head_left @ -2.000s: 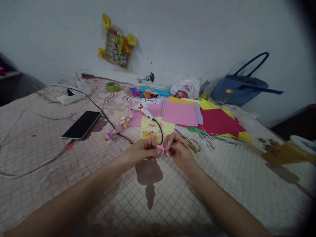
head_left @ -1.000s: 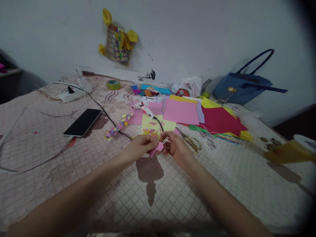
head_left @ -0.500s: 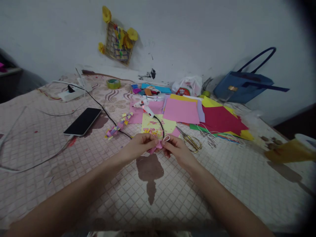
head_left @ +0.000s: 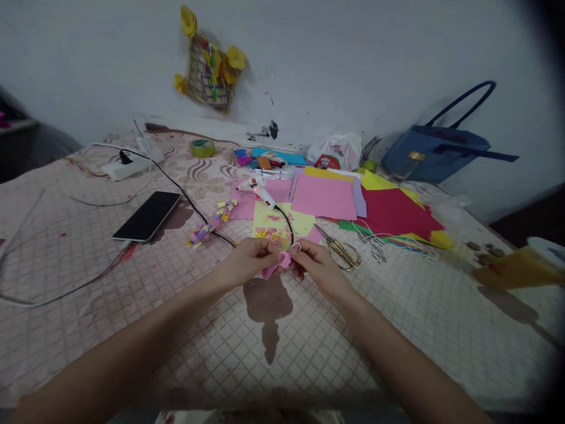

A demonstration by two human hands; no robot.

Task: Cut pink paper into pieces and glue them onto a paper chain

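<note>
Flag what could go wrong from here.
1. The left hand pinches a small pink piece while the right hand holds a white string loop beside it; a slip could crease the piece or lose the loop.
2. The glue gun lies over a pink sheet with a red light showing; if hot, it might mark the paper.
3. The black cord runs close to the hands; a snag could drag the glue gun.

Black-screened phone, blue handbag, white power strip, yellow-flowered wall hanging
</note>
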